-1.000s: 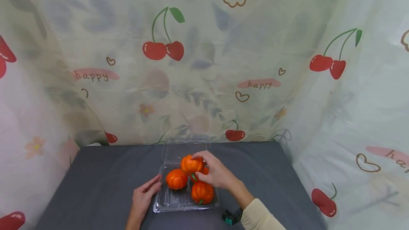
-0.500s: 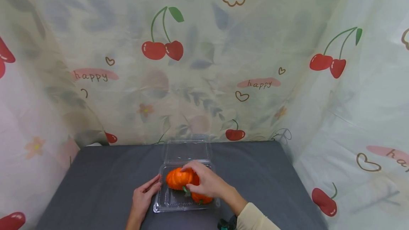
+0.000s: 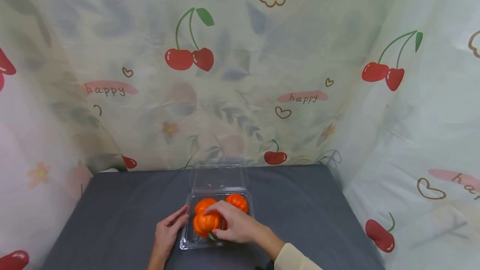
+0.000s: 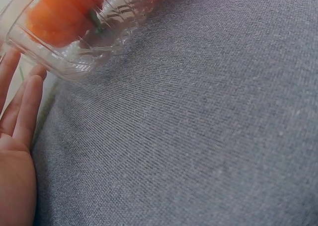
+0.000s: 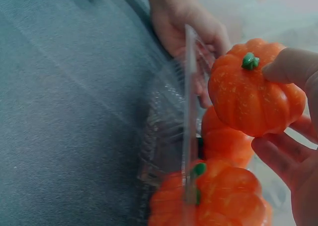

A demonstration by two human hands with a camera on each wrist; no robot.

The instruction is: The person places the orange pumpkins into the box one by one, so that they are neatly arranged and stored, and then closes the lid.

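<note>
My right hand [image 3: 238, 224] grips a small orange pumpkin [image 3: 207, 223] with a green stem, thumb on one side and fingers on the other. It hangs over the front left of a clear plastic clamshell box [image 3: 184, 244]. In the right wrist view the held pumpkin [image 5: 253, 97] is raised above the other pumpkins [image 5: 228, 191]. Inside the box, one pumpkin [image 3: 205, 204] lies at the back left and another [image 3: 237, 202] at the back right; one more is mostly hidden behind my right hand. Straight fingers of my left hand [image 3: 168, 228] touch the box's left wall.
The box's clear lid [image 3: 218, 177] stands tipped back, away from me. A dark grey cloth [image 3: 135, 216] covers the table. Patterned curtains [image 3: 240, 74] enclose the back and sides. A small black object [image 3: 268, 266] shows at the bottom edge beside the right sleeve.
My right hand has carried the pumpkin from above the back of the box toward the front left. The pumpkin at the back right has come into sight. My left hand has stayed put.
</note>
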